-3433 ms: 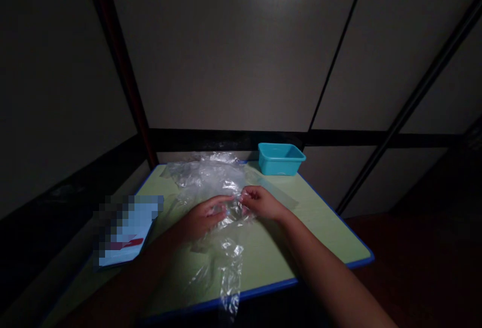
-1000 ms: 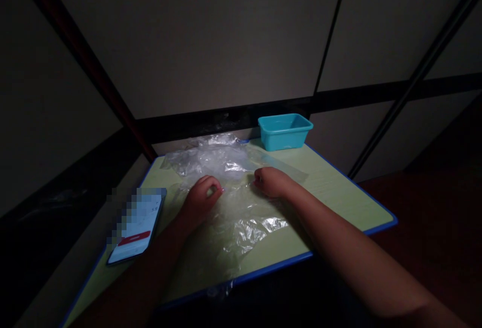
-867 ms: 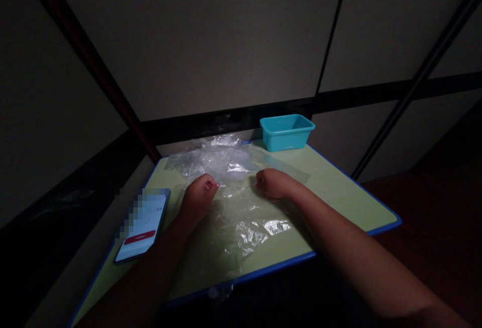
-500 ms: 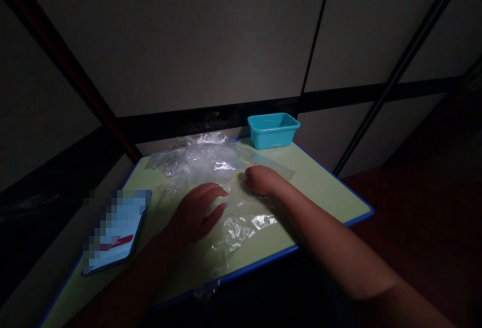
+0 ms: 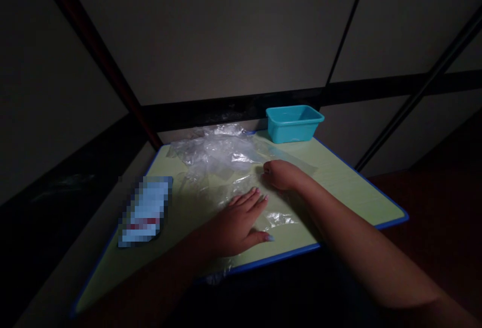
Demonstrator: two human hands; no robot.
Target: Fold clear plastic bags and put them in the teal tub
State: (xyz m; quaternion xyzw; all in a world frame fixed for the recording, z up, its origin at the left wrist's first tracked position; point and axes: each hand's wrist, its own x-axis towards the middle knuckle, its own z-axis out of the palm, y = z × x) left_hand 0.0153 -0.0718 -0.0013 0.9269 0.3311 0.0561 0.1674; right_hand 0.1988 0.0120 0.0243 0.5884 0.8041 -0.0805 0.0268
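Clear crinkled plastic (image 5: 222, 149) is spread over a pale green table (image 5: 339, 187), and part of it hangs over the front edge. My left hand (image 5: 241, 225) lies palm down on the plastic near that edge, fingers spread and thumb apart. Farther back and to the right, my right hand (image 5: 280, 173) is closed at the plastic, its fingers curled in. What lies between those fingers is hidden.
A turquoise plastic basket (image 5: 293, 131) stands at the table's back right corner. On the left side lies a phone or tablet (image 5: 145, 212) with a blurred screen. Cabinet panels (image 5: 233, 31) rise behind the table, which has a blue rim.
My left hand has moved toward the front edge and flattened out, with its fingers spread. My right hand remains closed at about the same spot on the plastic. The view has shifted a little.
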